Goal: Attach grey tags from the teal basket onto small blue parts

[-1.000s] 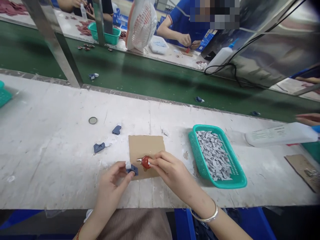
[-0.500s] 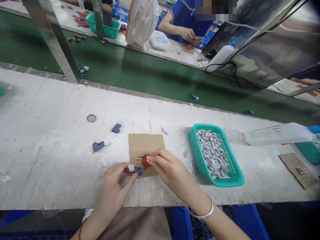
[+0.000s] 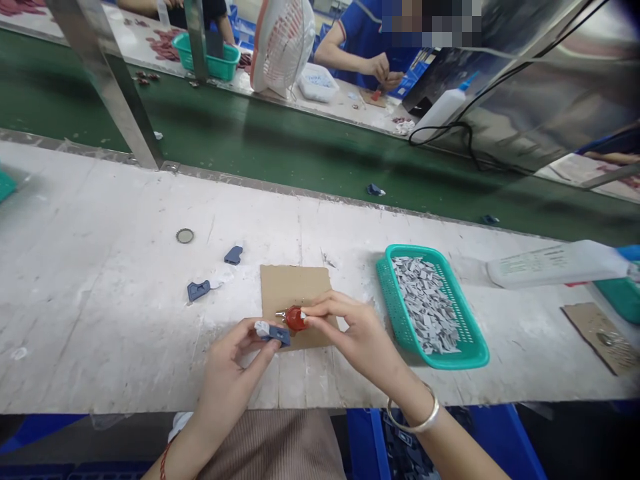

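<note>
My left hand (image 3: 237, 360) pinches a blue-grey plastic part (image 3: 280, 335) between thumb and fingers. A whitish piece (image 3: 262, 328) sits at its left end. Close by, my right hand (image 3: 353, 327) has thumb and fingertips together on a small light-grey piece (image 3: 303, 314), at the right side of a red round object with a metal tip (image 3: 295, 319). Whether the piece touches the red object I cannot tell. That object lies on a cardboard square (image 3: 287, 283). Two more blue-grey parts, one upper (image 3: 233, 255) and one lower (image 3: 199, 290), lie on the table to the left.
Right of my hands stands a green basket (image 3: 473, 353) full of small grey pieces. A white bottle (image 3: 555, 265) lies beyond it, near another cardboard piece (image 3: 600, 337). A bottle cap (image 3: 185, 235) is at left. Behind runs a green belt (image 3: 280, 157); a co-worker (image 3: 370, 57) sits across.
My right hand has shifted slightly right, its fingers less curled over the red object. My left hand still holds the blue-grey part, turned a little. Parts on the belt have moved left.
</note>
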`<action>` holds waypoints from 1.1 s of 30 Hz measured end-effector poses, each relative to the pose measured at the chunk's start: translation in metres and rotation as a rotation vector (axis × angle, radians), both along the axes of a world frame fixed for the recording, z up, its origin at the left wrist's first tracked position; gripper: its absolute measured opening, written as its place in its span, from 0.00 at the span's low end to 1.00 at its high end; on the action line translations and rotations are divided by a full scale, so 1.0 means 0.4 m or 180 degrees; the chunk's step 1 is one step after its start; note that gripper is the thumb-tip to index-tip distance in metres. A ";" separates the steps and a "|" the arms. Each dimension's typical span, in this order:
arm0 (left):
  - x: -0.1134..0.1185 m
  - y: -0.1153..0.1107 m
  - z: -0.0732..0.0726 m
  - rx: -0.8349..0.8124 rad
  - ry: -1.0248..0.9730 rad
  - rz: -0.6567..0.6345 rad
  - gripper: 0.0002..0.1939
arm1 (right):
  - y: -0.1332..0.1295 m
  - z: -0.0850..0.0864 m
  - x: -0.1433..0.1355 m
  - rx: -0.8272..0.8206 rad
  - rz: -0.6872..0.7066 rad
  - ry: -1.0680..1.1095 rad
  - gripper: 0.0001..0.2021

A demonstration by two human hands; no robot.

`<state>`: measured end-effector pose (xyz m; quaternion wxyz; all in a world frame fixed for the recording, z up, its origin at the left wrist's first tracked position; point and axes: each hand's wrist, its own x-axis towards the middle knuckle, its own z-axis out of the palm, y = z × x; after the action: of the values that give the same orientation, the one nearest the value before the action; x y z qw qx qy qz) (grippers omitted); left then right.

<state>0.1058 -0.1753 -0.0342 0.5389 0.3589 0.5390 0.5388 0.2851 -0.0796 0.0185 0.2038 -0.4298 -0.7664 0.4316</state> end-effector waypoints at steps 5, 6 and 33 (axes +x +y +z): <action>0.010 0.014 0.041 0.0024 -0.0179 0.0049 0.06 | 0.001 0.024 -0.010 -0.1701 -0.0488 0.1038 0.05; 0.012 0.016 0.047 0.0028 -0.0190 0.0033 0.07 | -0.001 0.028 -0.012 -0.1882 -0.0488 0.1138 0.05; 0.020 0.010 0.072 0.0654 0.0718 -0.0003 0.07 | -0.038 0.052 -0.011 -0.2467 0.0111 0.1425 0.16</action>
<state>0.1137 -0.1711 -0.0052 0.4355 0.4707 0.5379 0.5472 0.2806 -0.0946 0.0392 0.1813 -0.3575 -0.4922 0.7727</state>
